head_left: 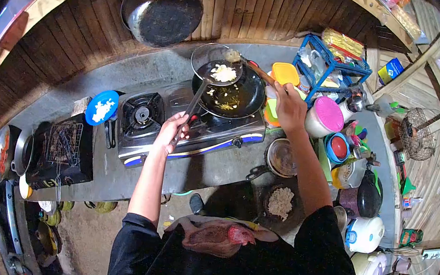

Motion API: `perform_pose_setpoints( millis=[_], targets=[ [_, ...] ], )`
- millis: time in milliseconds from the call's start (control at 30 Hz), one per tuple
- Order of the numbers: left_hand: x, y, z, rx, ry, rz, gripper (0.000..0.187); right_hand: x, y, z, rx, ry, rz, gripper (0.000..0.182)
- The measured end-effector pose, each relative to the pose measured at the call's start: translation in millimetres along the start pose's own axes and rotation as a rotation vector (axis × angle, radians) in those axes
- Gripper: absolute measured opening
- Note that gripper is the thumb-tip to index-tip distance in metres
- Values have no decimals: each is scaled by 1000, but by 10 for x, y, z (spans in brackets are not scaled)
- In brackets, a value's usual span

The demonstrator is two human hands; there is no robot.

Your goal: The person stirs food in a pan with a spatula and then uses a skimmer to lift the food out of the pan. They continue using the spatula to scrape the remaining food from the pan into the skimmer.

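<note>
My left hand (172,131) is closed around the long metal handle of a wire strainer (204,54), raised over a black wok (257,95). White and pale yellow pieces (223,73) lie in the strainer. My right hand (290,112) grips the wooden handle of a turner (261,74), whose head reaches the strainer's far right rim. Oil and small golden bits (226,105) show in the wok, which sits on the right burner of a gas stove (191,148).
Left of the bare burner (144,114), a blue plate (94,116) carries white pieces. A lidded pot (282,157) stands near my right forearm. On the right are a pink-lidded container (328,115) and a blue rack (324,68). A large pan (164,12) hangs on the wall.
</note>
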State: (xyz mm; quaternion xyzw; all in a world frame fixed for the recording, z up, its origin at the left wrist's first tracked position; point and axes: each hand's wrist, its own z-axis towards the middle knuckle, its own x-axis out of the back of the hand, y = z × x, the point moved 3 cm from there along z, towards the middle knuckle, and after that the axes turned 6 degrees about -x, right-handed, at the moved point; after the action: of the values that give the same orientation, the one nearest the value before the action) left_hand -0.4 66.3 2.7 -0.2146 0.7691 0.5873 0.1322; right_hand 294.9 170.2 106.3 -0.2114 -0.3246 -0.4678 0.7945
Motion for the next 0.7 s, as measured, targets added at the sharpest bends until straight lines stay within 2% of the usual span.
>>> perform_pose_setpoints(
  millis=[133,233,300,433,567,633,700],
  targets=[
    [50,24,-42,-13,-12,12,20,45,-49,66,-29,-11,27,27],
    [51,42,-69,-16,17,27,20,-58,-41,25,67,27,13,25],
    [76,29,-43,-21,3,32,21,-99,-61,2,-2,-45,-53,24],
    [105,19,-34,-32,7,7,21,15,-11,15,-92,-10,33,27],
    [149,57,-27,-11,25,-9,21,48,297,75,-227,22,53,21],
    [142,71,-45,-22,42,-20,21,83,433,108,-298,-149,-33,19],
    [162,75,-37,-37,42,-18,16,27,546,111,-275,-131,5,16]
  ],
)
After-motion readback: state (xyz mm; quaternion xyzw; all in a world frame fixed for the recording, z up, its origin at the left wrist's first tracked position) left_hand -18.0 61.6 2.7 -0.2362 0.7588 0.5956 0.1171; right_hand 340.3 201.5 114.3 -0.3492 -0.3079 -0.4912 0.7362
